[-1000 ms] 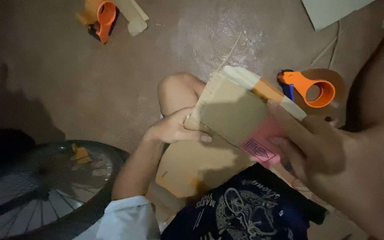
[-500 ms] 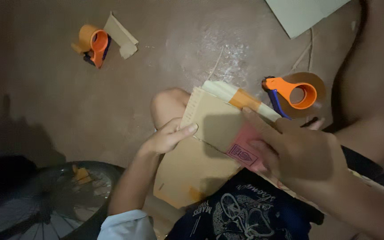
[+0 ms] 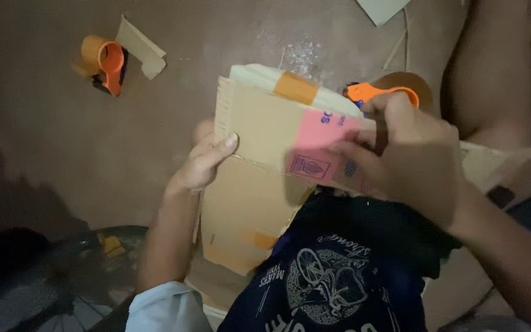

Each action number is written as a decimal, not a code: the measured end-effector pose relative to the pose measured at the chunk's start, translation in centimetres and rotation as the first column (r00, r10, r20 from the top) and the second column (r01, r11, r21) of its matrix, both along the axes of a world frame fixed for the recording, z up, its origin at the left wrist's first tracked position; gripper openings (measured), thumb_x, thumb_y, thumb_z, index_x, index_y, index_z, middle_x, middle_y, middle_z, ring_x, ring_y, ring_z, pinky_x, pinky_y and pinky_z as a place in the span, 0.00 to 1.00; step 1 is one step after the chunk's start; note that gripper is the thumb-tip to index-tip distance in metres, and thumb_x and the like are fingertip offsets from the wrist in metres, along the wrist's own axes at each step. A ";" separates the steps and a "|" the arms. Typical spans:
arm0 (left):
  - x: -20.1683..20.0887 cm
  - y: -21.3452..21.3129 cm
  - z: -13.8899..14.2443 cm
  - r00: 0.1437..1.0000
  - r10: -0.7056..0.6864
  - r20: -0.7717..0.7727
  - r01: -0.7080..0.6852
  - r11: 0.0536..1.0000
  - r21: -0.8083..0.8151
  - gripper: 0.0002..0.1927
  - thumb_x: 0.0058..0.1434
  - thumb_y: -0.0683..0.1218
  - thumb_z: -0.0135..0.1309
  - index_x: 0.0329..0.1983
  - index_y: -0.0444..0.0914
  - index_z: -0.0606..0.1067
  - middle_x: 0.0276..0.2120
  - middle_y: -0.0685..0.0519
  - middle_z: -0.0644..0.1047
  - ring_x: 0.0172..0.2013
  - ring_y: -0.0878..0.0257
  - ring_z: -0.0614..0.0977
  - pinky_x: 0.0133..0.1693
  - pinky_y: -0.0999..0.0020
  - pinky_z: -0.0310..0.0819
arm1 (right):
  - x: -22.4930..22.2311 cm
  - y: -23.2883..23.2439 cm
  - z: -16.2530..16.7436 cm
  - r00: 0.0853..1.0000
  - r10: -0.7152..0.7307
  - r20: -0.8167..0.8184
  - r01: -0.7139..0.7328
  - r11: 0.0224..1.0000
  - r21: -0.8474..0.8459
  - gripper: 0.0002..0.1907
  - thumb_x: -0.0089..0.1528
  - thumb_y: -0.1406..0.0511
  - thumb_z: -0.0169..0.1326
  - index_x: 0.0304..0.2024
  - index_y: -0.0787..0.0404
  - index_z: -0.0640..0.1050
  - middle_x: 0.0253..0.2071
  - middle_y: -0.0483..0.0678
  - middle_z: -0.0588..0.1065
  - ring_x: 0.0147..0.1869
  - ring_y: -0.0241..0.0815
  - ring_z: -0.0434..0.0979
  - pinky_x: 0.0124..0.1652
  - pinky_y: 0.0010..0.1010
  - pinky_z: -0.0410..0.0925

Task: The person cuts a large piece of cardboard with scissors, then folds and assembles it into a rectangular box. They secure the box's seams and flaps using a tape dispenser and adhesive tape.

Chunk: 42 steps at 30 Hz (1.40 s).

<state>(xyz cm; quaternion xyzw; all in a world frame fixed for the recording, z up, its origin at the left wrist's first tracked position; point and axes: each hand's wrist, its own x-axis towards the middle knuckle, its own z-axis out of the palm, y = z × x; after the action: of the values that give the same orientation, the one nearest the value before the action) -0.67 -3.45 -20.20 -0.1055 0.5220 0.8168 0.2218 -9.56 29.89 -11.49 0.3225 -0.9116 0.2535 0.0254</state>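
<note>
- Left hand [image 3: 201,165] grips the left edge of the box [image 3: 265,132], thumb pressed flat on its face, fingers curled behind.
- Right hand [image 3: 401,154] clamps the box's right side over a pink label [image 3: 321,147], fingers bent down onto the cardboard.
- Box is folded flat, held tilted above the lap and a dark printed shirt [image 3: 333,276]; an orange tape strip [image 3: 296,88] sits near its top edge.
- One tape dispenser [image 3: 388,92] peeks from behind the box; another dispenser [image 3: 102,61] lies well apart, upper left on the floor [image 3: 62,135], beside a cardboard scrap [image 3: 142,46].
</note>
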 end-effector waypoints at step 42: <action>0.1 0.2 -3.4 0.993 0.119 -0.004 -0.118 0.985 -0.127 0.30 0.78 0.60 0.29 0.61 0.30 0.64 0.59 0.44 0.72 0.61 0.57 0.74 0.65 0.57 0.66 | -1.1 3.1 0.5 0.998 -0.029 0.048 0.039 0.975 -0.221 0.27 0.57 0.55 0.72 0.52 0.65 0.80 0.43 0.54 0.80 0.41 0.46 0.82 0.41 0.32 0.74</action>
<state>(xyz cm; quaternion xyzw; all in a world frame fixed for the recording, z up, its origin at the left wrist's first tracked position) -0.60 -3.24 -23.58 -0.1517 0.5653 0.7935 0.1666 -10.69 32.95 -10.99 0.2964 -0.8834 0.3600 0.0454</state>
